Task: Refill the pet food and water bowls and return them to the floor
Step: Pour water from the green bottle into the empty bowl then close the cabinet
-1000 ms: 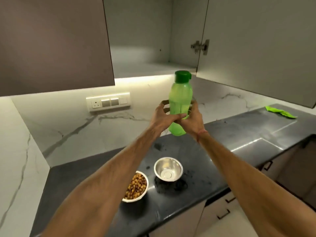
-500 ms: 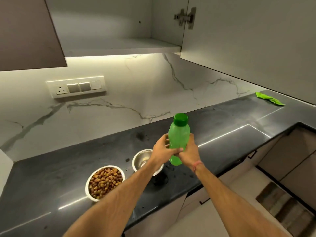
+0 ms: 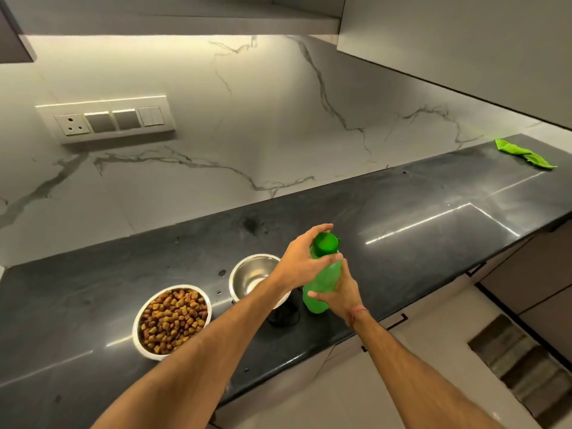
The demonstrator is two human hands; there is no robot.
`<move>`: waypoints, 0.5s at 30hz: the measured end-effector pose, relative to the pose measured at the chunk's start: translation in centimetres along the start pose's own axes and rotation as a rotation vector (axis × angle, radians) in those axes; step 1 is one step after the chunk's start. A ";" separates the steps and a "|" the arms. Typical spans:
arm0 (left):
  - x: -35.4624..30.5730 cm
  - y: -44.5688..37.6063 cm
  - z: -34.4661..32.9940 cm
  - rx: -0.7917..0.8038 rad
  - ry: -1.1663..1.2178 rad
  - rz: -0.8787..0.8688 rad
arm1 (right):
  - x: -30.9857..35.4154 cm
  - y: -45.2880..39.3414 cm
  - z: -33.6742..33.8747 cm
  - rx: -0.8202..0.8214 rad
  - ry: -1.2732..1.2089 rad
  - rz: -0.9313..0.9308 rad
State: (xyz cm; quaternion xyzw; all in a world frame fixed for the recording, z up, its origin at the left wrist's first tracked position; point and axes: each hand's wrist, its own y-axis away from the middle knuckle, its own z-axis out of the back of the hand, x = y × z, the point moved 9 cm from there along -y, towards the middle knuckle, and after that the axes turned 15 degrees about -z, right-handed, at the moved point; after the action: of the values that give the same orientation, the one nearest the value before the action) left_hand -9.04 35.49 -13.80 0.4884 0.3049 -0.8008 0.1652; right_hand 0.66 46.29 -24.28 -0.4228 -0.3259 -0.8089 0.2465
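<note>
The right hand (image 3: 340, 292) grips the green water bottle (image 3: 322, 283); left-hand fingers (image 3: 322, 229) curl around its cap (image 3: 325, 243). Brace the body, twist squarely, then pour into the empty steel bowl (image 3: 253, 274).

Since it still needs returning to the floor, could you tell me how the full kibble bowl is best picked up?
Grip the kibble bowl by its steel rim, fingers at opposite sides, coming from above; it sits upright and heaped, so keep it level.

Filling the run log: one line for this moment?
left hand: on bottle cap | right hand: grips green bottle | steel bowl: empty
</note>
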 end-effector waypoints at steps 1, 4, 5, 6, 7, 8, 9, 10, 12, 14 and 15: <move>-0.1 -0.1 -0.3 0.026 -0.029 -0.015 | -0.4 -0.2 -0.1 -0.001 0.000 -0.006; -0.5 -0.1 -1.2 0.035 -0.117 -0.075 | -0.7 -0.5 0.1 -0.011 0.010 -0.022; -0.8 -0.1 -1.4 0.010 -0.145 -0.093 | -0.7 -0.5 0.2 -0.013 0.018 -0.013; -1.0 0.0 -1.6 -0.018 -0.169 -0.107 | -0.5 -0.4 0.3 -0.018 0.028 0.001; -1.2 0.1 -1.7 -0.039 -0.191 -0.120 | -0.5 -0.4 0.3 -0.030 0.037 0.014; -1.4 0.3 -2.0 -0.043 -0.213 -0.132 | -0.6 -0.3 0.3 -0.046 0.041 0.025; -1.5 0.5 -2.3 -0.038 -0.235 -0.147 | -0.8 -0.2 0.3 -0.065 0.046 0.030; -1.6 0.6 -2.6 -0.036 -0.255 -0.166 | -0.9 0.0 0.3 -0.084 0.050 0.034; -1.7 1.1 -2.7 -0.062 -0.281 -0.187 | -1.2 0.0 -0.1 -0.112 0.048 0.042; -1.8 1.5 -2.5 -0.153 -0.281 -0.166 | -1.3 0.0 -0.4 -0.143 0.024 0.033; -1.7 1.7 -2.3 -0.218 -0.273 -0.143 | -1.5 0.0 -0.6 -0.150 -0.002 0.017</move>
State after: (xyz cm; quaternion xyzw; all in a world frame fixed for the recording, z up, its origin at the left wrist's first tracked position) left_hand -5.71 35.65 -13.64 0.3315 0.3987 -0.8314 0.1996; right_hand 1.09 46.00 -25.80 -0.4439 -0.2609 -0.8283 0.2207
